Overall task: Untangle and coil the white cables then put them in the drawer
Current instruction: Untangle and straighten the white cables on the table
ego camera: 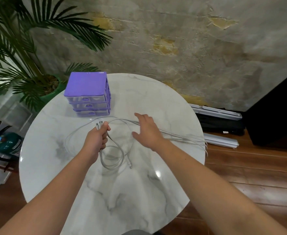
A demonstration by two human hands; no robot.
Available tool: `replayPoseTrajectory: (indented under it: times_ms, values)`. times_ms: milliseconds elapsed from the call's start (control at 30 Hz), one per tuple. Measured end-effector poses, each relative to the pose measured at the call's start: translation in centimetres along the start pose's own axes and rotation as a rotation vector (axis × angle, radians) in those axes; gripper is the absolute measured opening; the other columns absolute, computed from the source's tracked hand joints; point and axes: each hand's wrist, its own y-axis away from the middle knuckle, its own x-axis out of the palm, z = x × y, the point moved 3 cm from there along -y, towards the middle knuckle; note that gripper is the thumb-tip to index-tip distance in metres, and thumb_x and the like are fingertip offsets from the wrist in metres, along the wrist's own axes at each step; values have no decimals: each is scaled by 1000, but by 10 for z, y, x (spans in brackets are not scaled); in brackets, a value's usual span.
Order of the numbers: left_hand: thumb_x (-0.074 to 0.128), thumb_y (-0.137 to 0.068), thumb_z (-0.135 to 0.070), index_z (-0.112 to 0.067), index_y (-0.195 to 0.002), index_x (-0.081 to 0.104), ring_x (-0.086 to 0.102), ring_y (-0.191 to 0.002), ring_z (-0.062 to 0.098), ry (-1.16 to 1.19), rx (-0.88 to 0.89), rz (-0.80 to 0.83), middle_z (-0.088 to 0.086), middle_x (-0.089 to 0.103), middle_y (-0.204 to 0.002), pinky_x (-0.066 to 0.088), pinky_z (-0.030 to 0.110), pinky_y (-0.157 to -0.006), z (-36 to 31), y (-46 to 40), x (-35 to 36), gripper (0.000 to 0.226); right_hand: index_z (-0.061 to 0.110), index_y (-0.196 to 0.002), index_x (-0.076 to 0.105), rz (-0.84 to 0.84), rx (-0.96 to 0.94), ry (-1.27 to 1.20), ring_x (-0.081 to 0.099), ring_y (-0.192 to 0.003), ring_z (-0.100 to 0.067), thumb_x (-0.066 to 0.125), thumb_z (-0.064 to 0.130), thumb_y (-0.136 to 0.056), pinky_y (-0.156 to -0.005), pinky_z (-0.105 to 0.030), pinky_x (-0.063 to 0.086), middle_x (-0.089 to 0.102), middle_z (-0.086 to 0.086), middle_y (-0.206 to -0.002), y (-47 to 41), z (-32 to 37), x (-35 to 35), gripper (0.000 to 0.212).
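Observation:
Thin white cables lie in loose loops on the round marble table. My left hand grips a bunch of the strands in a fist, with two plug ends sticking out above it. Another plug end rests on the table below the loops. My right hand hovers over the cables with fingers spread and straight; strands run from under it toward the right edge and hang off it. A small purple drawer unit with three clear drawers, all closed, stands at the back left.
A potted palm stands behind the table on the left. A green fire extinguisher lies on the floor at left. Metal rails and a black bag lie on the wooden floor at right, beside a dark cabinet.

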Motion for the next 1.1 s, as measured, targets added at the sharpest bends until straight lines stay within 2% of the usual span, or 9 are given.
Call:
replayPoseTrajectory:
  times_ms: [67, 167, 300, 400, 533, 700, 800, 933, 1100]
  values:
    - [50, -100, -33, -18, -76, 51, 19, -36, 3, -35, 5, 16, -13, 25, -45, 16, 15, -35, -2, 4, 1, 29, 16, -150, 27, -42, -69, 6, 37, -129, -26, 60, 25, -90, -110, -36, 32, 42, -9, -140, -8, 22, 5, 69]
    - [51, -99, -35, -18, -76, 54, 20, -40, 5, -101, 21, 58, -11, 26, -48, 18, 17, -38, -5, 10, 2, 29, 15, -144, 38, -53, -121, -6, 45, -123, -29, 51, 18, -96, -106, -36, 34, 51, -11, -132, -14, 38, 9, 50]
    - [51, -98, -40, -19, -87, 65, 21, -44, 7, -134, 59, 97, -10, 25, -52, 19, 20, -42, -4, 12, 7, 28, 10, -122, 56, -47, -62, -97, 52, -111, -31, 40, 17, -100, -97, -40, 39, 56, -13, -118, -13, 35, 9, 28]
    - [46, -100, -42, -23, -106, 67, 19, -45, 6, -54, 78, 100, -10, 21, -56, 16, 21, -43, 0, 10, 5, 29, 10, -113, 59, -132, -19, -5, 54, -104, -29, 43, 21, -97, -94, -40, 37, 58, -10, -111, -8, 24, 0, 25]
    - [41, -101, -44, -20, -107, 62, 20, -42, 5, 127, 68, -18, -12, 23, -52, 19, 19, -42, 4, 3, -13, 32, 15, -85, 59, -224, 32, 67, 55, -91, -26, 58, 28, -87, -85, -36, 36, 59, -6, -92, 5, -4, -20, 14]
    - [39, -101, -48, -19, -85, 50, 17, -37, 5, 557, 19, -166, -11, 21, -46, 18, 17, -37, 3, -4, -49, 35, 18, -55, 36, -270, 189, 211, 56, -75, -36, 56, 31, -90, -80, -39, 40, 54, -7, -61, 19, -48, -44, 42]
    - [39, -100, -51, -21, -78, 45, 17, -38, 6, 738, 8, -217, -10, 19, -46, 19, 16, -38, 1, -7, -69, 37, 17, -53, 35, -213, 285, 297, 53, -71, -36, 50, 33, -94, -78, -38, 37, 49, -4, -58, 32, -75, -47, 47]
    - [43, -98, -51, -20, -73, 44, 21, -38, 8, 965, 11, -248, -7, 20, -47, 26, 16, -42, -4, -8, -90, 40, 15, -64, 49, -128, 359, 383, 56, -75, -34, 37, 38, -100, -74, -36, 38, 54, -6, -65, 58, -104, -51, 45]
    - [43, -98, -50, -19, -72, 43, 24, -37, 8, 1037, 22, -277, -7, 22, -46, 31, 16, -47, -8, -3, -81, 40, 16, -87, 58, 67, 481, 542, 57, -94, -28, 33, 30, -99, -83, -35, 34, 65, -5, -94, 62, -110, -33, 32]
